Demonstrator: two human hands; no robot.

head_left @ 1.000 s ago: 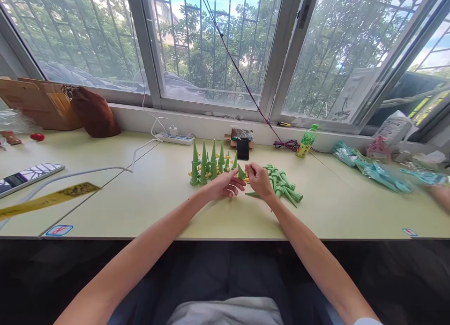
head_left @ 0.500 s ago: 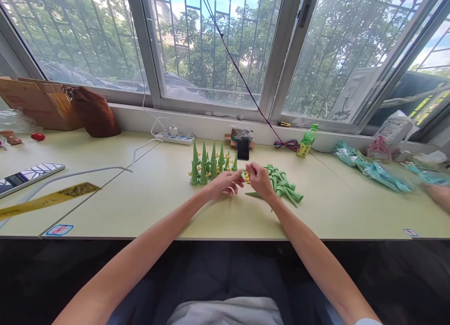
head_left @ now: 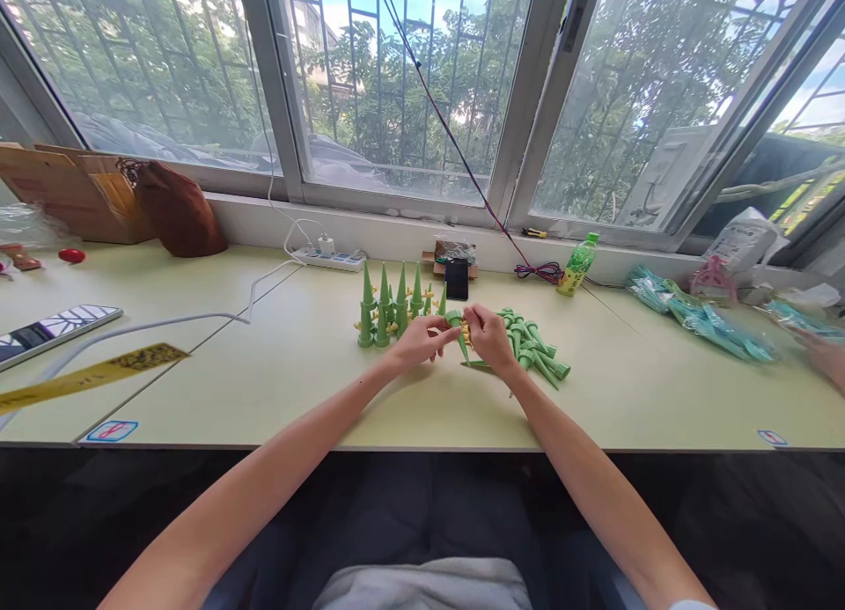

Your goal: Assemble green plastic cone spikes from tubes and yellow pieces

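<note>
Now the fingers of the left hand (head_left: 421, 339) close around one green cone (head_left: 462, 346), tip down; those of the right hand (head_left: 487, 335) curl beside it, contents hidden. Leftward on the tabletop (head_left: 409, 416) stand at least seven cones (head_left: 367, 289); rightward lies an uncountable pile (head_left: 538, 353); behind, one phone (head_left: 456, 280), one bottle (head_left: 578, 267)

Plain green cones (head_left: 400, 315), yellow small parts (head_left: 429, 295), pale yellow-green tabletop (head_left: 264, 390), red-brown bag (head_left: 177, 214), yellow strip (head_left: 92, 377) with black-speckled end
</note>
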